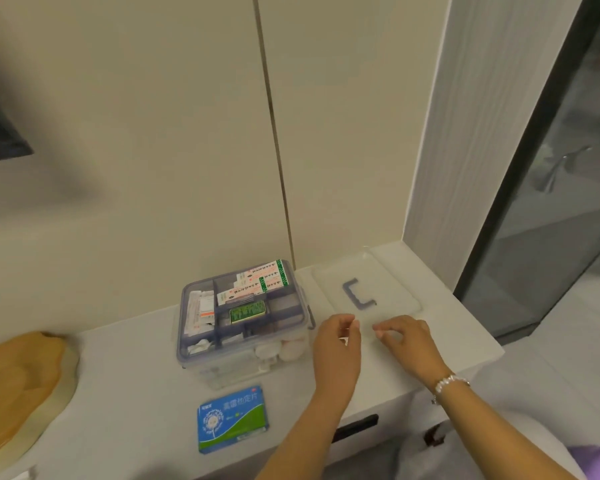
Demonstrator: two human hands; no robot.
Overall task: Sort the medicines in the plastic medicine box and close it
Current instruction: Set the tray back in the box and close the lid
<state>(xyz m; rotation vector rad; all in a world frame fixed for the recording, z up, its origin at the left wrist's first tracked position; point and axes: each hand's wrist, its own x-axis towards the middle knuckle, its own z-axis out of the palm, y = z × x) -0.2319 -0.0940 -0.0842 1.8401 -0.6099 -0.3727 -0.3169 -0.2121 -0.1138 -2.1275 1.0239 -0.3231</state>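
Note:
The clear plastic medicine box (pixel 201 358) stands open on the white counter. Its grey-blue divider tray holds white-and-green cartons (pixel 257 284), a green blister pack (pixel 248 311) and paper sachets. Round white bottles show through its right wall. The translucent lid (pixel 395 289), with a grey-blue handle on it, lies flat to the right of the box. A blue-and-green medicine carton (pixel 232 419) lies on the counter in front of the box. My left hand (pixel 338 344) and my right hand (pixel 407 337) hover side by side at the lid's near edge, fingers loosely curled and apart, with nothing visible in them.
A tan, wavy-edged tray (pixel 18 386) sits at the counter's left. A cream wall panel stands directly behind the box. The counter (pixel 125 393) ends on the right at a grey pillar and a dark glass door (pixel 551 209). A drawer slot (pixel 355 426) is cut in the counter's front.

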